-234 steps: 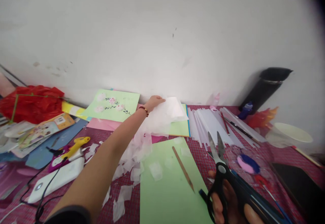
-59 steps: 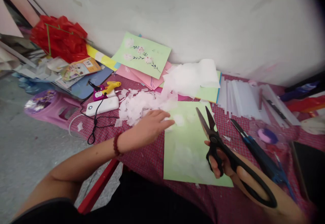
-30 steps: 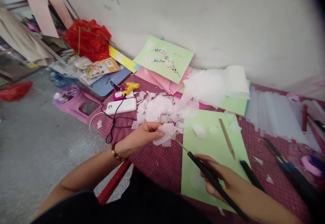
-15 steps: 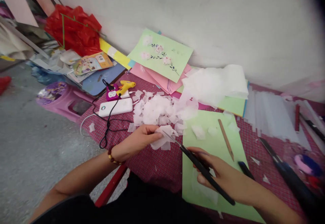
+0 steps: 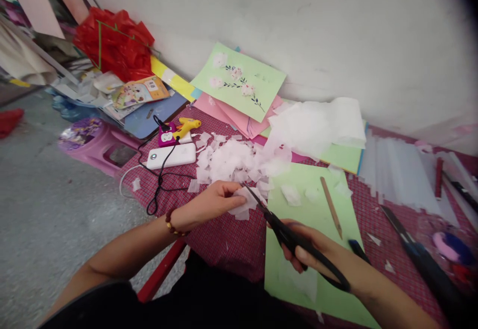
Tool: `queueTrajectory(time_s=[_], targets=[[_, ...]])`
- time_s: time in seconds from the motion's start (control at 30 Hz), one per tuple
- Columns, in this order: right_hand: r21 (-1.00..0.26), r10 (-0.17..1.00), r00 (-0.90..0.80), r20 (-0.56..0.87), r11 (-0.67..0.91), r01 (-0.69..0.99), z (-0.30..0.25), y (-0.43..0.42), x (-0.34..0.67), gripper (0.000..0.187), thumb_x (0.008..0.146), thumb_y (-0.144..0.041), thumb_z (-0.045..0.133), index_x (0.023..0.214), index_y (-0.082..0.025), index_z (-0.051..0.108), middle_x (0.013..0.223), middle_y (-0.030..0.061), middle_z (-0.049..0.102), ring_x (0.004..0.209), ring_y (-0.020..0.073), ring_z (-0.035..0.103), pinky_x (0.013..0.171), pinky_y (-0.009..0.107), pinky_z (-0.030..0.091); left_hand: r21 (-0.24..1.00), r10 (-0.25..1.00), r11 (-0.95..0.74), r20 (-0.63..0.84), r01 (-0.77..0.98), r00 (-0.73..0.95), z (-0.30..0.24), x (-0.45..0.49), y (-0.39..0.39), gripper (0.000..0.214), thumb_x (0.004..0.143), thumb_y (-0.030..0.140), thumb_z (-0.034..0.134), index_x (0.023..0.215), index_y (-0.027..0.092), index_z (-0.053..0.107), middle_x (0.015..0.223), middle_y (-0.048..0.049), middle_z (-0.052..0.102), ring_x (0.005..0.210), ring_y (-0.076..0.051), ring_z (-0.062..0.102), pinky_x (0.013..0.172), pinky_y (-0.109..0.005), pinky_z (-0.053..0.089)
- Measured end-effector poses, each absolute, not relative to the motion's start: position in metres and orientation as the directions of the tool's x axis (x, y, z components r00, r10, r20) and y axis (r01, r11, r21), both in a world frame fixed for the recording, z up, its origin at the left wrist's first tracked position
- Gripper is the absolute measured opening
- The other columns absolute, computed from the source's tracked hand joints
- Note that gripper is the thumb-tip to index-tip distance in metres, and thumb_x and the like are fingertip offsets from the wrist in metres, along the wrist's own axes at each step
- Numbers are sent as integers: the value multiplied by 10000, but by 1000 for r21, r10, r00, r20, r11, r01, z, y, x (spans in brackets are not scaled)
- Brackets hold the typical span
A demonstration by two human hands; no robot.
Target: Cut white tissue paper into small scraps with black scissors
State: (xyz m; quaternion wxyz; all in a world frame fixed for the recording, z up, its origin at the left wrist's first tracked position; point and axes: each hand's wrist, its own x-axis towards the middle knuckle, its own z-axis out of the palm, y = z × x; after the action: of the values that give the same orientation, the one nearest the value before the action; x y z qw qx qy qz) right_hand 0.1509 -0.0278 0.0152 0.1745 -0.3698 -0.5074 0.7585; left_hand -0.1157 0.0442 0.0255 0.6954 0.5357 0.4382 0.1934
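Between the thumb and fingers of my left hand point(image 5: 220, 200) is a thin white piece of tissue paper point(image 5: 246, 200). My right hand point(image 5: 313, 249) is closed round the handles of black scissors point(image 5: 284, 232). Their blades point up and left and lie at the tissue paper, close to my left fingertips. Just beyond my left hand spreads a heap of cut tissue scraps point(image 5: 231, 157). Under my right hand lies a light green sheet point(image 5: 291, 279) bearing a few scraps and a brown pencil-like stick point(image 5: 331, 207).
A yellow glue gun point(image 5: 186, 127) and a white power bank point(image 5: 172, 156) with black cables sit at the left. Behind are a green card with paper flowers point(image 5: 239, 82) and white tissue sheets point(image 5: 317, 125). A large cutter knife point(image 5: 411, 242) lies at the right.
The scissors have turned in my right hand, and their blades have shifted slightly up and to the right. My left hand has moved a little right, still holding the tissue paper.
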Motion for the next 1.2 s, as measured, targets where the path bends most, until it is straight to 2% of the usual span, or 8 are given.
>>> queueTrajectory(time_s=[0.2, 0.27, 0.37, 0.47, 0.7, 0.93, 1.2], targets=[[-862, 675, -575, -462, -495, 111, 12, -34, 153, 637, 864, -606, 571, 1299, -145, 506, 734, -23, 464, 487, 73, 378, 448, 222, 261, 894, 691, 416, -431, 169, 581, 19, -113, 43, 231, 789, 362, 662, 817, 134, 679, 736, -13, 633, 637, -101, 528, 649, -235, 409], [-865, 690, -554, -465, -488, 118, 12, -34, 157, 655, 866, -610, 566, 1324, -148, 484, 748, -18, 469, 502, 80, 396, 460, 227, 308, 888, 696, 425, -443, 173, 565, 14, -115, 43, 197, 769, 331, 675, 769, 134, 667, 717, -4, 623, 642, -98, 525, 661, -234, 406], [-918, 724, -582, -372, -380, 113, 12, -31, 165, 636, 885, -600, 545, 1350, -173, 468, 872, 40, 526, 680, 142, 505, 625, 288, 448, 886, 747, 442, -451, 142, 488, 11, -119, 45, 175, 737, 297, 692, 706, 137, 629, 650, 25, 578, 595, -77, 485, 625, -217, 380], [-950, 724, -617, -308, -273, 154, 12, -28, 174, 600, 904, -596, 508, 1360, -207, 466, 967, 82, 563, 823, 195, 538, 761, 348, 474, 896, 796, 434, -429, 92, 428, 17, -120, 52, 183, 720, 298, 704, 728, 136, 621, 671, 21, 594, 598, -74, 498, 624, -212, 386], [-931, 689, -626, -364, -283, 230, 16, -33, 178, 569, 898, -611, 492, 1329, -240, 474, 965, 76, 559, 840, 224, 538, 785, 387, 465, 954, 887, 296, -293, 47, 355, 36, -119, 69, 236, 716, 348, 712, 742, 132, 622, 672, 10, 598, 588, -80, 504, 604, -218, 388], [-942, 661, -674, -329, -284, 181, 24, -25, 165, 499, 893, -644, 477, 1164, -227, 509, 844, 14, 454, 751, 179, 446, 693, 327, 407, 923, 803, 338, -386, 186, 454, 25, -108, 60, 248, 752, 373, 671, 706, 129, 667, 625, 8, 591, 559, -76, 457, 575, -216, 349], [-955, 688, -667, -285, -267, 132, 20, -17, 158, 592, 894, -626, 507, 1298, -194, 469, 834, 13, 461, 712, 156, 449, 660, 309, 415, 926, 806, 348, -375, 146, 457, 26, -103, 58, 233, 759, 352, 668, 673, 138, 633, 618, 23, 559, 559, -72, 445, 584, -212, 370]])
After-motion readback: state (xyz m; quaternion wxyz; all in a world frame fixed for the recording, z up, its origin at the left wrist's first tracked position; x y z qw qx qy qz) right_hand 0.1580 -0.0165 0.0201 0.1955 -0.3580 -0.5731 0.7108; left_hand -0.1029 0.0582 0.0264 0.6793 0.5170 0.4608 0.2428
